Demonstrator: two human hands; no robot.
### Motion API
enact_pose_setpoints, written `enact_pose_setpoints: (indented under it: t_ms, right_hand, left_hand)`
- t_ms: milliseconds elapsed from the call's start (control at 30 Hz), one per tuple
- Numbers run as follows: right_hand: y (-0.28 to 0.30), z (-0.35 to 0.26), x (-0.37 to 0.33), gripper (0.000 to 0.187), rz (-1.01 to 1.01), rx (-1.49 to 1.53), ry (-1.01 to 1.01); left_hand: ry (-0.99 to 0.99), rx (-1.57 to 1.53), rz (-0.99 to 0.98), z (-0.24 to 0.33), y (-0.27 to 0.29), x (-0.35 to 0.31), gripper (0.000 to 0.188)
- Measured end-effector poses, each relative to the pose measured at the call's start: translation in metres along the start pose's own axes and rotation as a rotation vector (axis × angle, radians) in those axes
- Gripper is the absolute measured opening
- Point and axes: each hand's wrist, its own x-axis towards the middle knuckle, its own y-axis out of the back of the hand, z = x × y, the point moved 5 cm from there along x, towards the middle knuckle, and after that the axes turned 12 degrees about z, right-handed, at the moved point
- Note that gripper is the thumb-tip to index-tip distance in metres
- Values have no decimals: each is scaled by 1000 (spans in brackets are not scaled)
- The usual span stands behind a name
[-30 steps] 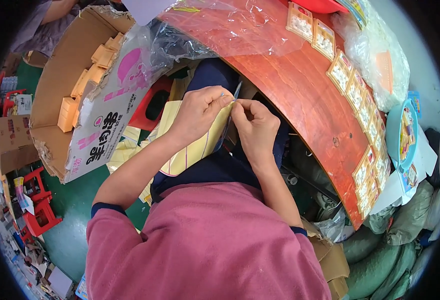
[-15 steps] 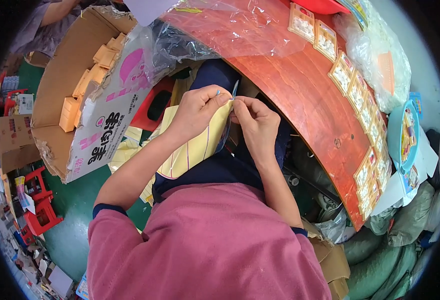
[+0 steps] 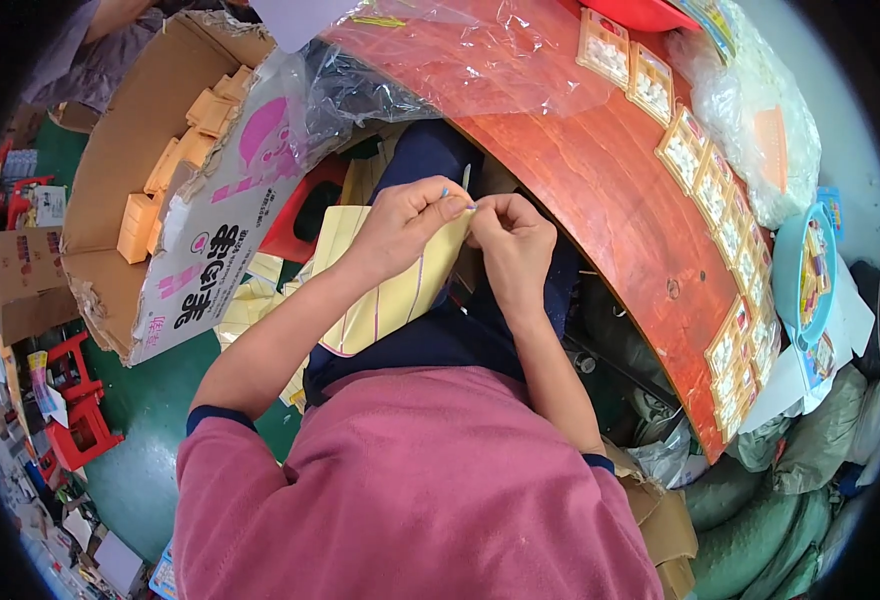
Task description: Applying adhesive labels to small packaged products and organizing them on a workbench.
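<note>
Above my lap both hands are closed, their fingertips nearly meeting. My left hand [image 3: 408,226] pinches a small blue piece [image 3: 446,191], whose tip shows by the thumb; its kind is too small to tell. My right hand [image 3: 516,238] pinches close beside it, and a tiny bluish bit shows between the two hands. What the right fingers hold is mostly hidden. Beneath my left wrist, a yellow sheet with purple lines [image 3: 388,305] lies across my thighs. A thin pale tip stands up just behind the fingertips.
A torn cardboard box [image 3: 215,245] with orange plastic pieces [image 3: 138,228] stands on the left. At the right curves a red-brown wooden table [image 3: 600,210], bearing clear plastic film and small filled trays [image 3: 682,150]. A blue basket [image 3: 788,275] is beyond it. Red stools [image 3: 85,435] stand far left.
My right hand has shifted slightly left and its fingers have curled in more. The bluish strip that stood above the fingertips now shows only as a short pale tip.
</note>
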Motion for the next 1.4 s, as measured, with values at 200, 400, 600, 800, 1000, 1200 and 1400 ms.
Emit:
enact_pose_setpoints:
  t_ms: [200, 400, 600, 800, 1000, 1200, 1400]
  right_hand:
    - [3, 23, -5, 12, -2, 436, -342]
    - [18, 6, -12, 16, -238, 388, 157]
    - [11, -22, 12, 19, -77, -184, 837]
    - [30, -16, 5, 17, -171, -299, 966]
    - [204, -23, -38, 10, 547, -296, 338]
    - [296, 15, -22, 7, 694, 137, 52]
    - [337, 21, -2, 7, 527, 239, 104]
  left_hand:
    - [170, -121, 47, -15, 16, 6, 19]
    - [85, 156, -79, -11, 18, 12, 23]
    - [197, 59, -243, -22, 15, 13, 24]
    - [-149, 407, -73, -16, 18, 25, 18]
    - [-671, 869, 74, -15, 22, 27, 9]
    - [-971, 892, -77, -8, -27, 32, 13]
    - [-993, 960, -214, -5, -57, 18, 42]
